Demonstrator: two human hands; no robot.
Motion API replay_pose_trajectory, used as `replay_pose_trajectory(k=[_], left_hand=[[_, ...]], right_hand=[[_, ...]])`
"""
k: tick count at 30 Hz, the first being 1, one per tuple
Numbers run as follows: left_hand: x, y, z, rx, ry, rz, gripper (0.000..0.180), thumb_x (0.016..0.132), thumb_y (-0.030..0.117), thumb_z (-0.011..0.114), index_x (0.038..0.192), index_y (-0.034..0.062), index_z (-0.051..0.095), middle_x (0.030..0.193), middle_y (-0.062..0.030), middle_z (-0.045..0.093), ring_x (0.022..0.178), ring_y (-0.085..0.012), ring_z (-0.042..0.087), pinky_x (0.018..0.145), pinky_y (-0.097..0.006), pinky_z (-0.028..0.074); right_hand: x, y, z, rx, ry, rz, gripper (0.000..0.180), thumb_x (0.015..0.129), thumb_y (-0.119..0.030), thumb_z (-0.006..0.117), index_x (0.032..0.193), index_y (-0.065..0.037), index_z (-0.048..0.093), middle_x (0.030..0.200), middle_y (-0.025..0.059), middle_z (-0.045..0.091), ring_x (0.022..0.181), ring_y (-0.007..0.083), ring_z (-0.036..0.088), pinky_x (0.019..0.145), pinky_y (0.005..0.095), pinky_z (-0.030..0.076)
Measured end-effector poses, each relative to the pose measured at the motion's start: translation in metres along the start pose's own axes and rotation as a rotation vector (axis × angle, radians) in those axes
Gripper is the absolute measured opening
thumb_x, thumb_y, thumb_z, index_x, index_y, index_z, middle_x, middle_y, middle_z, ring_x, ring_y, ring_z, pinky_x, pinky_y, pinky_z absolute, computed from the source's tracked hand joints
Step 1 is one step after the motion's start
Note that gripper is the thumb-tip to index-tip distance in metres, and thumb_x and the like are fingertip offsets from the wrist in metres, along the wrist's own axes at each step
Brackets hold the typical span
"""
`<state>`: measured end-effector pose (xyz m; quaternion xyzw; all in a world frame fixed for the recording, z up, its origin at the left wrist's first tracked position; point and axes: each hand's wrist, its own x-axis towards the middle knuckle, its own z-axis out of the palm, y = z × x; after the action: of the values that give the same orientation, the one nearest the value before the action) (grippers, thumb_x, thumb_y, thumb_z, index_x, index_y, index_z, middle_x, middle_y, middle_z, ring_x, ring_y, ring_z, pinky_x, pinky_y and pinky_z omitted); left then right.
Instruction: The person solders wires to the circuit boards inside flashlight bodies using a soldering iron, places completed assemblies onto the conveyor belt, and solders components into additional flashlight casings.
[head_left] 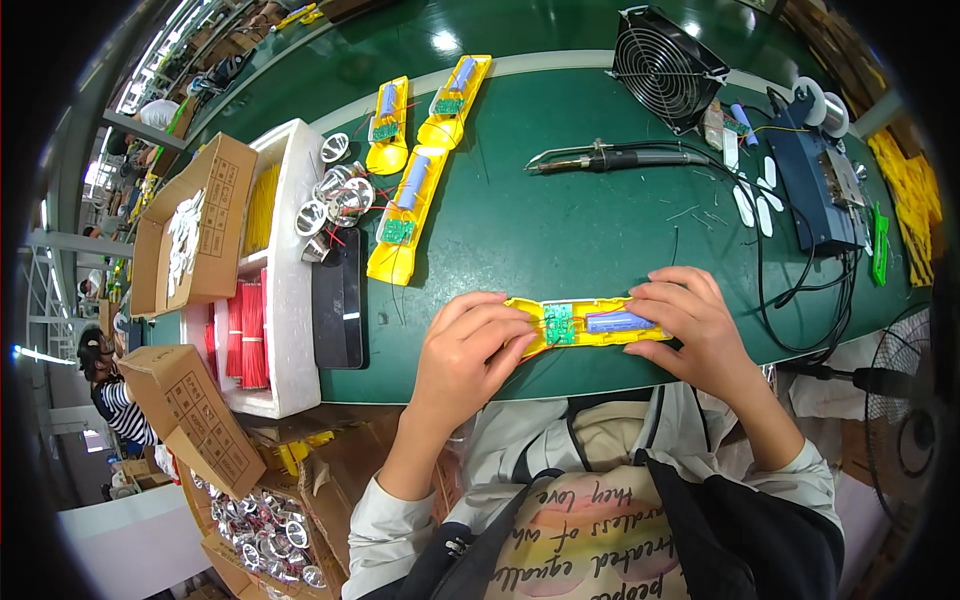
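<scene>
Near the front edge of the green table I hold a yellow plastic housing (604, 339) lengthwise with both hands. Inside it are a green circuit board (559, 324) and a purple-blue cylindrical battery (618, 322), with thin red wires at the left. My left hand (465, 345) is closed around the left end, thumb below. My right hand (695, 335) grips the right end, fingers along the top and thumb beneath. Beyond my left hand lie three similar housings (405, 265) with boards and batteries; silver reflector cups (350, 203) with red wires sit beside them.
A white foam box (298, 270) with red and yellow wires stands left, beside a dark flat slab (340, 315) and a cardboard box (215, 235). A soldering iron (640, 158) lies at the back. On the right are a black fan (668, 68), blue station (805, 205) and looping cables.
</scene>
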<state>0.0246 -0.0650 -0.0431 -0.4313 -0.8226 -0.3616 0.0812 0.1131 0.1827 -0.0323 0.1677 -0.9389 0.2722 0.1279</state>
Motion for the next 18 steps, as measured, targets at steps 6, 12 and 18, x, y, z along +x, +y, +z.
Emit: replay_pose_trajectory(k=[6, 12, 18], left_hand=[[0.001, 0.004, -0.002, -0.006, -0.029, -0.029, 0.012, 0.067, 0.003, 0.067, 0.078, 0.0051, 0.062, 0.084, -0.0030, 0.064, 0.086, -0.0240, 0.056, 0.075, -0.033, 0.046], [0.006, 0.004, -0.007, -0.066, -0.065, -0.033, 0.012, 0.068, 0.002, 0.066, 0.078, 0.0046, 0.061, 0.082, -0.0035, 0.063, 0.086, -0.0240, 0.056, 0.076, -0.033, 0.045], [0.003, 0.001, -0.009, -0.109, -0.079, -0.018, 0.012, 0.068, 0.004, 0.065, 0.078, 0.0038, 0.059, 0.081, -0.0055, 0.061, 0.085, -0.0252, 0.055, 0.075, -0.034, 0.045]], right_hand=[[0.005, 0.003, -0.002, 0.039, 0.014, -0.015, 0.025, 0.066, -0.016, 0.070, 0.089, -0.009, 0.062, 0.094, 0.0046, 0.058, 0.097, 0.0257, 0.050, 0.084, 0.0386, 0.038], [0.010, -0.003, -0.002, 0.017, 0.049, -0.001, 0.019, 0.067, -0.013, 0.069, 0.084, -0.008, 0.062, 0.089, 0.0044, 0.058, 0.093, 0.0254, 0.051, 0.082, 0.0380, 0.038], [0.010, -0.003, -0.007, -0.009, 0.008, -0.046, 0.025, 0.066, -0.016, 0.070, 0.088, -0.008, 0.062, 0.091, 0.0049, 0.058, 0.096, 0.0264, 0.050, 0.084, 0.0388, 0.037]])
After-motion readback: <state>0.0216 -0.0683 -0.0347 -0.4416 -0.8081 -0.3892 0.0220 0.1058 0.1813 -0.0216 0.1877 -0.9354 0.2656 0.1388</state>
